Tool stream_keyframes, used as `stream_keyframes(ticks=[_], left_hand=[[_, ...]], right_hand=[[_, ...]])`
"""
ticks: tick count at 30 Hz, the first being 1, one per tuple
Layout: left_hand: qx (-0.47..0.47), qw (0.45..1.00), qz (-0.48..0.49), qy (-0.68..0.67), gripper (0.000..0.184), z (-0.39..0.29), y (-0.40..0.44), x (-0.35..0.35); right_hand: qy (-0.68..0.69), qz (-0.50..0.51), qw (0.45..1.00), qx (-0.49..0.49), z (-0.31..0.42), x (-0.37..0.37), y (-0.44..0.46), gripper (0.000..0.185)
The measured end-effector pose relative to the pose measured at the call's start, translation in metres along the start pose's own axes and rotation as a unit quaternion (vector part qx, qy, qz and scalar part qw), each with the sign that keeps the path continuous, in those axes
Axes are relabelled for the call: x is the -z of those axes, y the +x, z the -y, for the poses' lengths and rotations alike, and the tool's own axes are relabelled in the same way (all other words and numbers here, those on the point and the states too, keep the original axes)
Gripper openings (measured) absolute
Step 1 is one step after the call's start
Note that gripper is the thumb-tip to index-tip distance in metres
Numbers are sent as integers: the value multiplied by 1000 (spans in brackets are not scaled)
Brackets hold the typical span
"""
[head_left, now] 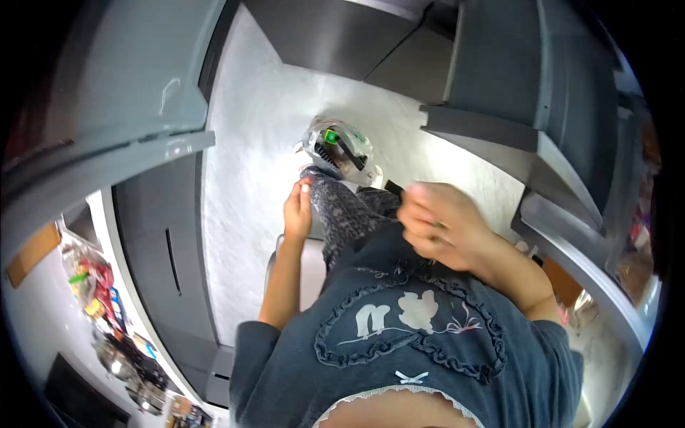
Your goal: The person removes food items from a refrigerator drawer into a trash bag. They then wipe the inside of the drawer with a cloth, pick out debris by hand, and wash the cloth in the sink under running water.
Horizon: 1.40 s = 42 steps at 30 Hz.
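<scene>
My left hand hangs beside my left leg, its fingers drawn together with the thumb against them. Whether anything is pinched there is too small to see. In front of my waist, my right hand is raised and curled closed, smeared by motion; its palm side is hidden. By my feet on the floor stands a clear plastic bag with dark pieces and a small green item inside. Neither hand touches the bag. Between the bag and my right hand, a small dark flat object shows, its kind unclear.
Grey cabinets line the left side, below a pale grey panel. At the right, a dark grey panel with a thick edge juts over the light floor. A counter at lower left holds packets and metal pots.
</scene>
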<state>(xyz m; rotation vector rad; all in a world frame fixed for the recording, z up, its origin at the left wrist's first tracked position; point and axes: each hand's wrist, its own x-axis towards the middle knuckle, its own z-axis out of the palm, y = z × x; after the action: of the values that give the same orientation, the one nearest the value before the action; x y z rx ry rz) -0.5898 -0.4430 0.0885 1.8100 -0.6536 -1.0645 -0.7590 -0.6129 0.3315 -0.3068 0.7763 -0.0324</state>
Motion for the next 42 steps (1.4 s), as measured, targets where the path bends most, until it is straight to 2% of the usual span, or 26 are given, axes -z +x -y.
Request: stream_keyframes(ticks=[1,5,11,12,13,14,17,19,21,22,24,27,28,31,33,35,36,37,38,40,41,42], left_hand=[[8,1000,-11,-19,29,7,-14,-7],[54,995,-42,-73,30,44,-62,-40],[110,983,-30,-141,28,64,-107,-58],[120,982,-32,-140,27,75,-112,-59],[135,982,-41,-126,27,101,-104,-71],[147,982,-40,-114,27,108,-103,-73],[162,980,-43,-104,26,121,-98,-70],[159,980,-56,-110,24,143,-94,-70],[166,981,-52,-83,24,163,-86,-72],[149,983,-52,-94,25,178,-72,-75],[163,978,-24,-125,32,200,-29,-75],[150,972,8,-182,45,194,59,-76],[155,963,14,-222,49,198,87,-84],[165,925,34,-339,61,211,155,-107],[238,926,11,-293,63,205,181,-110],[302,910,42,-280,65,203,197,-108],[343,909,81,-223,73,239,207,-111],[247,930,65,-264,79,252,210,-119],[281,925,52,-252,77,243,210,-117],[326,914,56,-236,74,228,208,-118],[337,910,69,-230,73,227,205,-119],[346,907,80,-225,72,226,202,-119]], right_hand=[[-20,-16,998,-51,-16,11,28,37],[-31,-103,986,-125,-79,93,166,34],[-40,-243,960,-137,-168,238,353,31],[-44,-297,945,-131,-179,248,376,32],[-35,-294,948,-117,-200,294,425,34],[-62,-346,929,-119,-215,331,464,34],[-185,-475,854,-102,-208,340,518,30],[-199,-470,855,-93,-203,341,545,20],[-211,-469,853,-84,-207,358,573,22],[-218,-471,851,-80,-207,368,581,27],[-104,-490,863,-63,-186,334,552,41],[-24,-487,872,-39,-187,339,550,44],[-19,-495,867,-46,-185,334,542,45],[-104,-393,909,-87,-189,348,524,53],[-1,-340,940,-25,-180,324,505,49],[84,-315,945,6,-177,313,498,46],[115,-319,941,5,-177,313,500,44],[149,-324,934,5,-178,312,499,42],[153,-342,927,-16,-162,289,479,41],[146,-317,937,7,-161,289,474,43],[143,-303,942,17,-163,294,478,44],[128,-300,945,27,-185,331,500,44]])
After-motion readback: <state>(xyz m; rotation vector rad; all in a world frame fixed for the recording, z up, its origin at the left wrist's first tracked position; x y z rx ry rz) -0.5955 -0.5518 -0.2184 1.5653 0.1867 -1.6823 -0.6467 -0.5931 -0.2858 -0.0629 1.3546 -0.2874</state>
